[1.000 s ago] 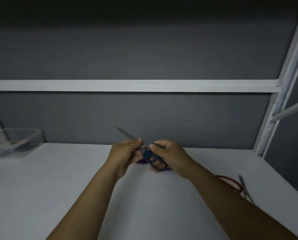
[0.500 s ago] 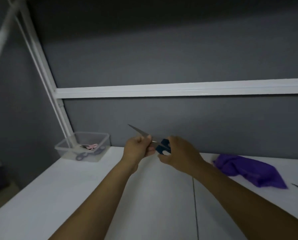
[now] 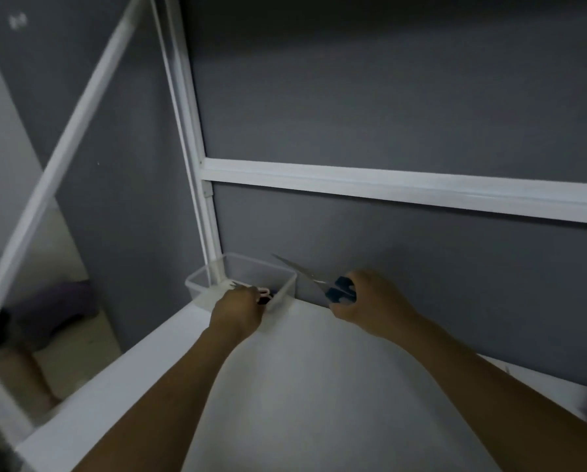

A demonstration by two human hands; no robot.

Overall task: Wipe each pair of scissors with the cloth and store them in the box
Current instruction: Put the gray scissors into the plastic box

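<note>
- Gripping the blue-handled scissors by their handles, the right hand holds them above the white surface, blades pointing up-left over the clear box.
- Left hand is at the box's near wall; its fingers are hidden, so I cannot tell its grasp.
- Pink-handled scissors lie inside the box.

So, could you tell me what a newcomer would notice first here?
The right hand holds blue-handled scissors aloft, blades pointing toward the clear box in the far left corner of the table. The left hand is at the box's near wall, where other scissors lie inside.
</note>
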